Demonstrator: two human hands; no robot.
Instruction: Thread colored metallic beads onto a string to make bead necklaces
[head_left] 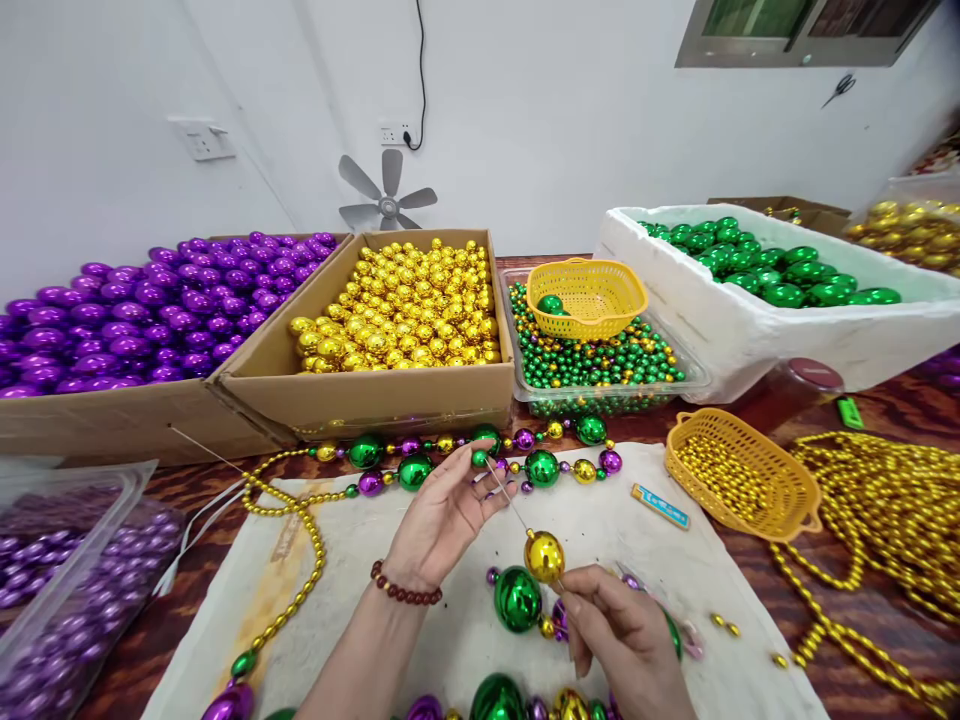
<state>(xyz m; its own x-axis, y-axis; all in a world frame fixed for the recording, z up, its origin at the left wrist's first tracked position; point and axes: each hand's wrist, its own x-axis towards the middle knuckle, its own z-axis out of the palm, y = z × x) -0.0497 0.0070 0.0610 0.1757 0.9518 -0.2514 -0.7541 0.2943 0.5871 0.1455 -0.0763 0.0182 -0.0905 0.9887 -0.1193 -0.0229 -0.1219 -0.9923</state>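
Observation:
My left hand [446,515], with a dark bead bracelet [406,585] at its wrist, is raised above the white cloth. Its thumb and forefinger pinch a small green bead [479,457]; the other fingers are loosely curled. From there a thin straight thread or needle [508,495] slants down to a large gold bead [544,556]. My right hand [626,640] has thumb and forefinger closed at this gold bead's lower edge. Just below lie a large green bead [517,599] and smaller purple and gold beads. A finished-looking strand of green, purple and gold beads [541,468] lies behind my left hand.
Boxes of purple beads [142,315] and gold beads [405,310] line the back. Right of them stand a clear tray [600,380], a yellow basket [589,285] and a white foam box [675,300]. Another basket [742,475] and gold bead strings [885,510] lie right.

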